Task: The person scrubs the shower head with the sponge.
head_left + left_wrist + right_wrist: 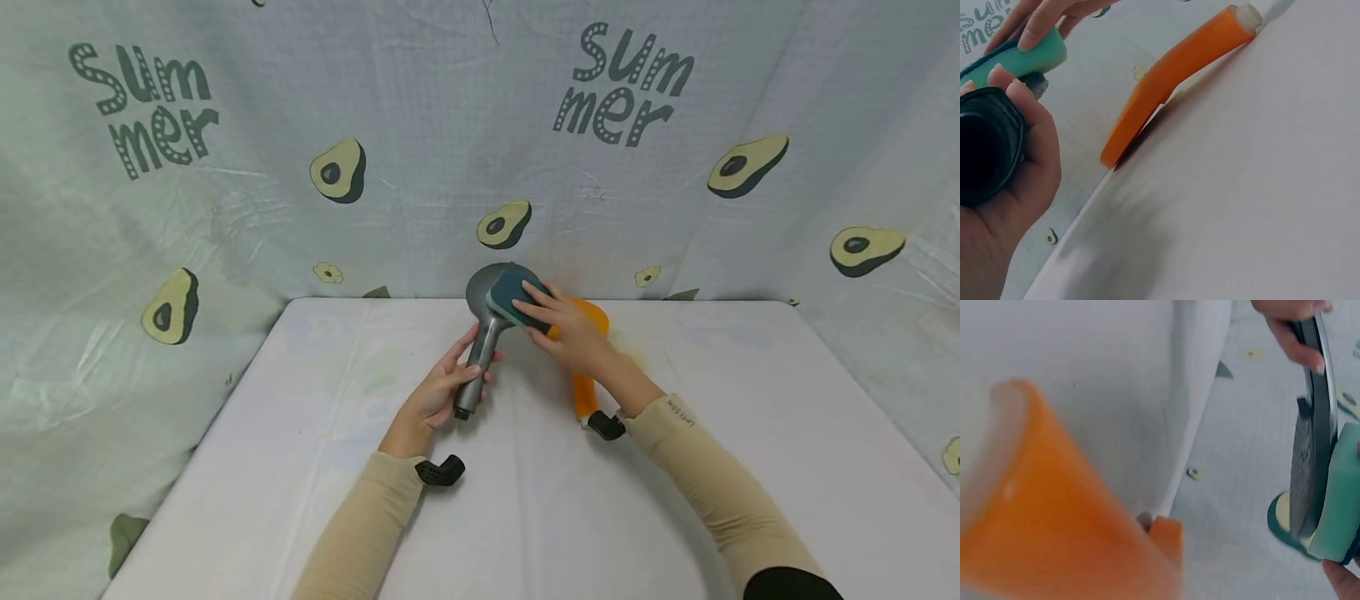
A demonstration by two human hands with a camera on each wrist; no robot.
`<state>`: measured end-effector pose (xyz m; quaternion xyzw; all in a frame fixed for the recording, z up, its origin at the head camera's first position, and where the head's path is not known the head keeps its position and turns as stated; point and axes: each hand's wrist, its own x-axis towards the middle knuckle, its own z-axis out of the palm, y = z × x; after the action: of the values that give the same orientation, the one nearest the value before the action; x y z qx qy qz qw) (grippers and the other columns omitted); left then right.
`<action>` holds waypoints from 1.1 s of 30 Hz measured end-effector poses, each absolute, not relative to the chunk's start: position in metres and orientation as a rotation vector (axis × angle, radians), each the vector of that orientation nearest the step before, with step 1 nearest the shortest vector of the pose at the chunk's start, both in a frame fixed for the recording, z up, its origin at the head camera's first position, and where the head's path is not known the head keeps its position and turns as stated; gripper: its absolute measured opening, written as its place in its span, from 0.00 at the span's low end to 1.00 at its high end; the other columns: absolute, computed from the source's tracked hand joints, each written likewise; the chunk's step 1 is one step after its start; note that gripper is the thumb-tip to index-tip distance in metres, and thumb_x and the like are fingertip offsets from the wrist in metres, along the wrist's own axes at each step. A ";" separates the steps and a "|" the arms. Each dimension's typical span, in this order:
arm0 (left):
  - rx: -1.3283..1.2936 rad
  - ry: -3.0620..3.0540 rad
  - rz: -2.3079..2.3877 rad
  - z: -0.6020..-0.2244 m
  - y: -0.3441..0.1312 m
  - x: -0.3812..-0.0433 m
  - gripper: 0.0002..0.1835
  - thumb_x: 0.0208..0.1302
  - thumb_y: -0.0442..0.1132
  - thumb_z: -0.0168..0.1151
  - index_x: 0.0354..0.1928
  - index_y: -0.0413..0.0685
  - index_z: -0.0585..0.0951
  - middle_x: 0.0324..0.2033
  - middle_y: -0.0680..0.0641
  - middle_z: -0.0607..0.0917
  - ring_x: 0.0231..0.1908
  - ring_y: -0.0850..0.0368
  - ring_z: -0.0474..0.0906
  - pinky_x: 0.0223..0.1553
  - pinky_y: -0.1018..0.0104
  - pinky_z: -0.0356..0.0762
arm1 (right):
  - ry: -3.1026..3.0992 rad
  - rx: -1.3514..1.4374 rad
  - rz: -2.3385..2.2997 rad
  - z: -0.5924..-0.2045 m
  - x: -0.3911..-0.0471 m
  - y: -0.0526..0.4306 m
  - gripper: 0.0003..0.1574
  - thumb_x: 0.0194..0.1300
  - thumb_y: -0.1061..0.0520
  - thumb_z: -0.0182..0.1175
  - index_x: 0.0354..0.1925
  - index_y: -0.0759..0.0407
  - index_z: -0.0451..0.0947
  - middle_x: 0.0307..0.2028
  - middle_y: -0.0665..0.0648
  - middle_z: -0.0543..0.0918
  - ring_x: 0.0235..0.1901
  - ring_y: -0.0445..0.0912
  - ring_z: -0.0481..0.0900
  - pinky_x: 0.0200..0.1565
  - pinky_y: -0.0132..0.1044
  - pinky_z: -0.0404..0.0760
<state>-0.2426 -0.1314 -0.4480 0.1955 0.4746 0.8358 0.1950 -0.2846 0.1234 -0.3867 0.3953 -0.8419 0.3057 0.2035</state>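
Observation:
My left hand (pixel 435 393) grips the handle of a grey shower head (pixel 486 337), whose round head points toward the back wall. A two-layer sponge (pixel 517 293), dark teal on one face and light green on the other, is in my right hand (pixel 573 333), fingers spread over the dark face and thumb at the edge. In the right wrist view, the sponge's green side (pixel 1338 494) lies against the smooth back of the head, opposite the rough grey face. The left wrist view has the dark handle end in the foreground, inside curled fingers (pixel 1041 137).
An orange shower head (pixel 1166 75) with a white threaded end lies near the table's back edge, partly behind my right hand in the head view. Beneath is a white-covered table (pixel 337 517). A curtain (pixel 420 108) printed with avocados and lettering hangs behind.

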 end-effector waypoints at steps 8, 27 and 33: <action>0.538 1.205 2.443 -0.448 -0.130 -0.242 0.38 0.78 0.23 0.39 0.83 0.53 0.44 0.58 0.47 0.79 0.40 0.62 0.81 0.36 0.69 0.82 | -2.231 1.066 0.768 -0.393 -0.285 0.127 0.30 0.60 0.66 0.73 0.61 0.63 0.82 0.67 0.67 0.74 0.70 0.67 0.65 0.62 0.62 0.72; 0.530 0.840 2.489 -0.440 -0.127 -0.237 0.32 0.81 0.27 0.31 0.81 0.41 0.38 0.55 0.44 0.78 0.40 0.60 0.77 0.37 0.69 0.82 | -2.223 1.004 0.895 -0.398 -0.290 0.137 0.30 0.59 0.70 0.73 0.60 0.66 0.81 0.67 0.68 0.73 0.72 0.66 0.63 0.64 0.62 0.70; 0.569 0.767 2.482 -0.439 -0.127 -0.239 0.31 0.82 0.28 0.30 0.81 0.42 0.39 0.55 0.44 0.76 0.40 0.60 0.76 0.38 0.68 0.82 | -2.112 1.299 0.663 -0.398 -0.287 0.131 0.32 0.52 0.69 0.77 0.58 0.64 0.84 0.64 0.69 0.76 0.66 0.71 0.68 0.61 0.61 0.73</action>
<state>-0.2388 -0.1275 -0.4393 0.2077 0.2801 0.9063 0.2388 -0.2867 0.1312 -0.3985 0.4854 -0.7890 0.2476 0.2837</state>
